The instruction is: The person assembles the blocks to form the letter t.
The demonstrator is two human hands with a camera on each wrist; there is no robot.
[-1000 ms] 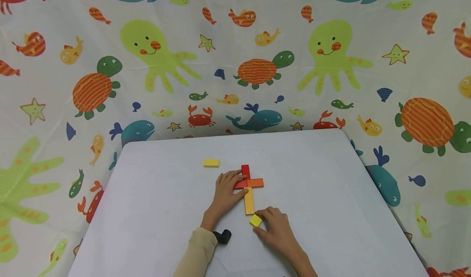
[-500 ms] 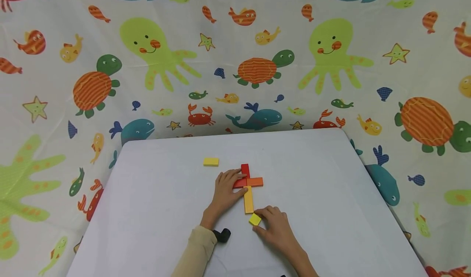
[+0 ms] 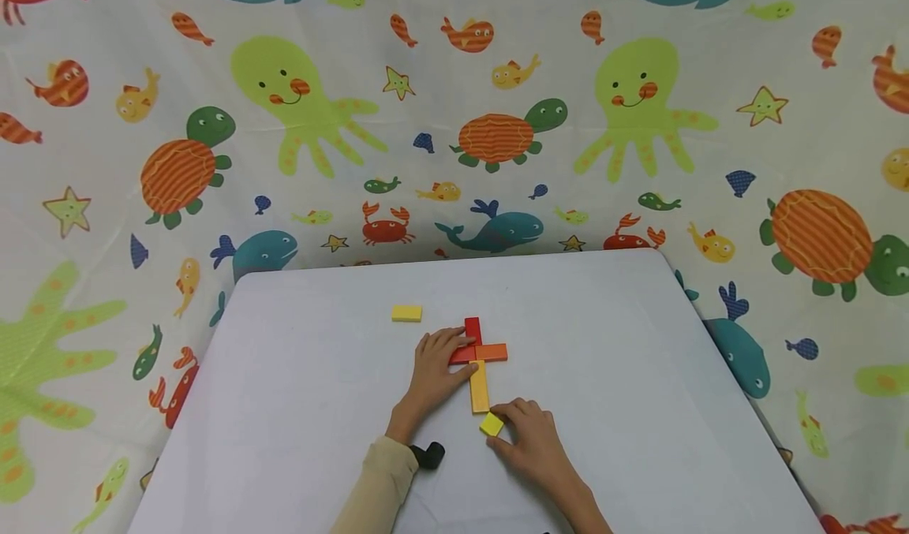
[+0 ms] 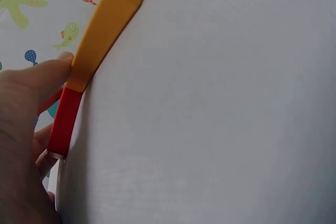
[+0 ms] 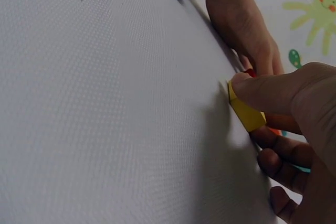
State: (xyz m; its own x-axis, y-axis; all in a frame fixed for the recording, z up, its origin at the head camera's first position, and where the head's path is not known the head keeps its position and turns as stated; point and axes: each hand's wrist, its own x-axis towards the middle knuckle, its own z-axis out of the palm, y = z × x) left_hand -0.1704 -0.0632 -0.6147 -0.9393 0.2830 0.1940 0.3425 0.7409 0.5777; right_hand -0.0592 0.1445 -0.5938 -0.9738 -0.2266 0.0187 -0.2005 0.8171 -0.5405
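Observation:
Wooden-looking blocks form a cross on the white table: a red block at the top, a second red block on the left, an orange block on the right and a long amber block below. My left hand rests over the left side, its thumb against the upper end of the amber block and its fingertips at the red ones. The left wrist view shows that thumb on the amber block. My right hand pinches a small yellow block between thumb and fingers, close below the amber block's lower end.
Another yellow block lies flat farther back, left of the cross. A black device is strapped at the left wrist. Behind the white table hangs a cloth printed with sea animals.

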